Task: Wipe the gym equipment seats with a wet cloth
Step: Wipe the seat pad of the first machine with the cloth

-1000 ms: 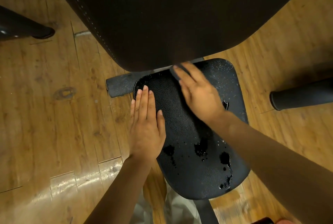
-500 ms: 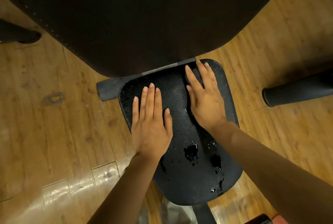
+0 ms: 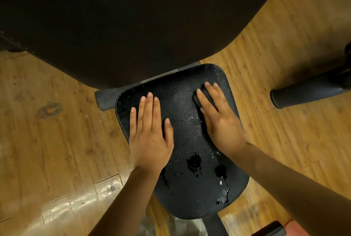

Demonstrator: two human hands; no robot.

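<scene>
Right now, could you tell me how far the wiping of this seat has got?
The far half of the black seat looks wiped, showing only fine droplets. In hand: the right hand presses something dark, probably the cloth, at the far right, while the left hand lies flat, steadying. Left: the water puddles on the near half. No other seats are visible.

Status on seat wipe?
Left hand flat on seat. Right hand pressing dark cloth. Wet patches near front. Nothing blocking.
</scene>
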